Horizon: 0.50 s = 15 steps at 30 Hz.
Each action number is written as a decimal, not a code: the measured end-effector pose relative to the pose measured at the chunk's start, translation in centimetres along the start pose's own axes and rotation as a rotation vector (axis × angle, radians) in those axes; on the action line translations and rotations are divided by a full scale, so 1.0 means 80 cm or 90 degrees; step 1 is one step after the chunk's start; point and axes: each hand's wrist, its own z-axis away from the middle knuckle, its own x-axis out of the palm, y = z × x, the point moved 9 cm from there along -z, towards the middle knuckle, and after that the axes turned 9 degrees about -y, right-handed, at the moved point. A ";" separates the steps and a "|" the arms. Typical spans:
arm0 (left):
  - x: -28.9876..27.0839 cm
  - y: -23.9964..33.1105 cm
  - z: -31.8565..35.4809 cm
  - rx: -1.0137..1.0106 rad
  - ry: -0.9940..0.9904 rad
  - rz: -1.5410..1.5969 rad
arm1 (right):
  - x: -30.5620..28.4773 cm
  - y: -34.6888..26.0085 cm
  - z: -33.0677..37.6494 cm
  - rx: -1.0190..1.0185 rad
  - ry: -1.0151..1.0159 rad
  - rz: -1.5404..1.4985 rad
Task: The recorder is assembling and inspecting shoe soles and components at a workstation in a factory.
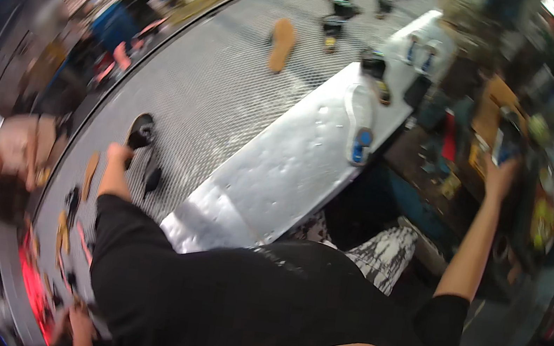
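Note:
On the left, my left hand (120,153) is closed at the near end of a black sandal (142,130) with a tan edge, over the grey mesh belt (232,89). Beside it lies another dark piece (152,178). My right hand (501,177) reaches out to the right, up against an open cardboard box (491,107) with dark and blue pieces at its edge. Blur hides its fingers and whatever they touch. In front of me a dented metal bench (287,153) carries a white shoe-shaped piece (359,117) with a blue heel.
A tan sole (281,45) lies farther up the belt, with several dark shoe parts (338,12) beyond it. Tan soles and straps lie at the lower left, near another person's hand (80,322). A cluttered worktable (446,175) stands to the right of the bench.

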 end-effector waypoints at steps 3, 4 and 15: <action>-0.103 -0.027 -0.047 0.209 0.115 0.625 | -0.001 -0.072 0.016 0.103 -0.142 -0.106; -0.078 0.078 -0.020 0.242 0.100 0.827 | -0.026 -0.067 0.034 0.156 -0.141 -0.071; 0.090 0.419 0.767 0.536 -1.439 0.638 | -0.048 -0.343 0.306 0.248 -0.322 -1.002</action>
